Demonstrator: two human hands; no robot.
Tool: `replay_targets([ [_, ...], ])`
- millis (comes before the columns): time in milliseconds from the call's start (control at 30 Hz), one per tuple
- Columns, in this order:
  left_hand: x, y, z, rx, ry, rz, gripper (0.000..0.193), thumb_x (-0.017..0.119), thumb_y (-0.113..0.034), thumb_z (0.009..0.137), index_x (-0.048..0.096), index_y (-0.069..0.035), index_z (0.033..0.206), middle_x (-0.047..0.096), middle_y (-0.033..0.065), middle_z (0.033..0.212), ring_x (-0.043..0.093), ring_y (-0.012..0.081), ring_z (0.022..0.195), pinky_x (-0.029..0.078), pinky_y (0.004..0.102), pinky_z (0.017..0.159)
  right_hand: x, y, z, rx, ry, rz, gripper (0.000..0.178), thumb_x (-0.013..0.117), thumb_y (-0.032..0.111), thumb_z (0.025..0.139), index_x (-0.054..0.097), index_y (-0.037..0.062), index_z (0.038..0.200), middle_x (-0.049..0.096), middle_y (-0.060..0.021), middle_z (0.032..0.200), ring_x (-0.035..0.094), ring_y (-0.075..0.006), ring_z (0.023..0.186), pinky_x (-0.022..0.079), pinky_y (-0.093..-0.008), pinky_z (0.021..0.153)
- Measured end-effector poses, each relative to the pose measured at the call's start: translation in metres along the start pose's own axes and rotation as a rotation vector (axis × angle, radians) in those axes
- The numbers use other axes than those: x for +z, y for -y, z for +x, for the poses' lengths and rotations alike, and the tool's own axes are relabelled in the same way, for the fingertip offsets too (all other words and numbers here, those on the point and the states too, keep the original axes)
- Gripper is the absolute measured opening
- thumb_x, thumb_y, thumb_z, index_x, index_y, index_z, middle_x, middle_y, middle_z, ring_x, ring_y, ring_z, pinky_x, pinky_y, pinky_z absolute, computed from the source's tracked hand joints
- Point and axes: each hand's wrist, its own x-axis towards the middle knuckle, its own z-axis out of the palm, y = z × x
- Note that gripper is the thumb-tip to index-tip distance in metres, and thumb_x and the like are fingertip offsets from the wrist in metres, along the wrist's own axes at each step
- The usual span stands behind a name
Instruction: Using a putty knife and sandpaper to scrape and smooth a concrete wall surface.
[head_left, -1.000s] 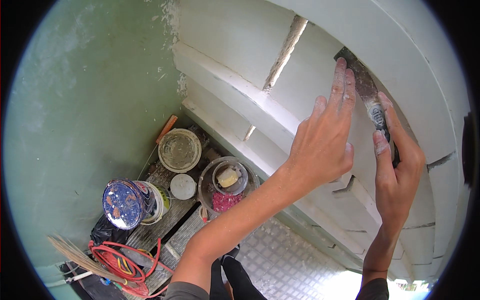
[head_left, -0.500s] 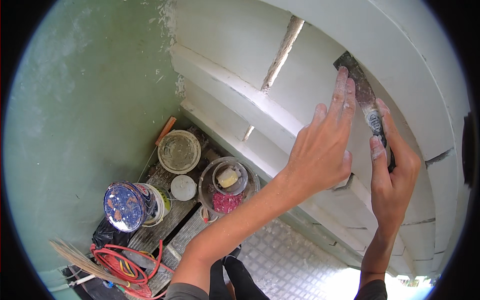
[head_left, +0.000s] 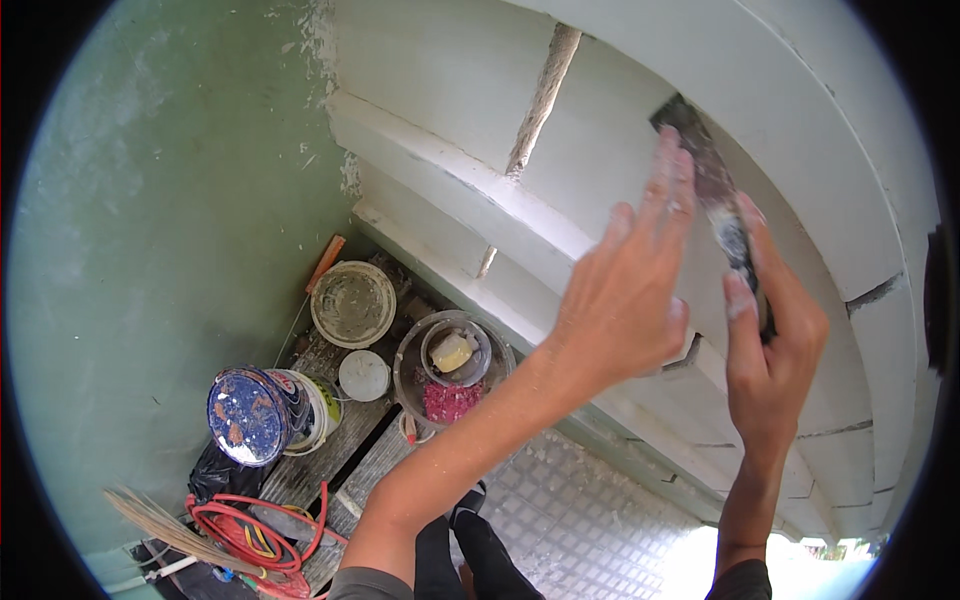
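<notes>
A putty knife [head_left: 712, 178] with a dark, smeared blade and a dark handle lies against the pale panel [head_left: 610, 130], close under a curved white beam [head_left: 790, 90]. My right hand [head_left: 778, 350] is closed round its handle, thumb on one side and index finger along the other. My left hand [head_left: 622, 285] has its fingers stretched out; the tips of the index and middle fingers touch the blade near its broad end. The left hand is slightly blurred, and both hands carry whitish dust on the fingertips. Part of the handle is hidden in the right hand.
Below left, planks [head_left: 345, 435] bear a round tub [head_left: 353, 305], a blue-topped paint can [head_left: 245, 415], a small white lid [head_left: 364, 375] and a basin [head_left: 408, 385] with a bowl and pink material. Red hose [head_left: 225, 520] and a twig broom [head_left: 175, 530] lie nearer. Tiled floor [head_left: 570, 510] shows below.
Both hands and the putty knife have shifted slightly left in the picture, the blade tip also a little upward. The right hand keeps its hold on the handle. The view itself has shifted slightly.
</notes>
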Motion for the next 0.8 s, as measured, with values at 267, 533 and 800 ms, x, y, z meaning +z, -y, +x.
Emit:
replay_targets([
  [267, 0.011, -0.004, 0.010, 0.017, -0.003, -0.027, 0.108, 0.063, 0.001, 0.063, 0.016, 0.005, 0.161, 0.013, 0.0283, 0.169, 0.056, 0.0474, 0.098, 0.054, 0.0496, 0.084, -0.017, 0.009, 0.002, 0.206, 0.133, -0.087, 0.047, 0.057, 0.003, 0.095, 0.061, -0.0002, 0.142, 0.072, -0.0161, 0.130, 0.069, -0.0190, 0.100, 0.051, -0.0317, 0.093],
  [533, 0.011, 0.001, 0.011, -0.013, 0.042, 0.019, 0.108, 0.064, 0.000, 0.064, 0.017, 0.004, 0.161, 0.013, 0.0276, 0.169, 0.057, 0.0499, 0.103, 0.054, 0.0498, 0.086, -0.008, -0.014, 0.002, 0.113, 0.068, 0.002, 0.046, 0.058, 0.003, 0.095, 0.062, -0.0001, 0.141, 0.075, -0.0147, 0.121, 0.050, -0.0128, 0.070, 0.045, -0.0277, 0.067],
  [800, -0.006, 0.020, 0.022, 0.026, -0.089, 0.170, 0.104, 0.066, -0.002, 0.066, 0.019, 0.007, 0.159, 0.015, 0.0282, 0.168, 0.057, 0.0508, 0.107, 0.056, 0.0500, 0.087, 0.019, -0.004, 0.027, -0.021, 0.001, -0.011, 0.049, 0.060, 0.003, 0.092, 0.063, 0.0073, 0.141, 0.071, -0.0142, 0.089, 0.043, -0.0141, 0.059, 0.039, -0.0323, 0.057],
])
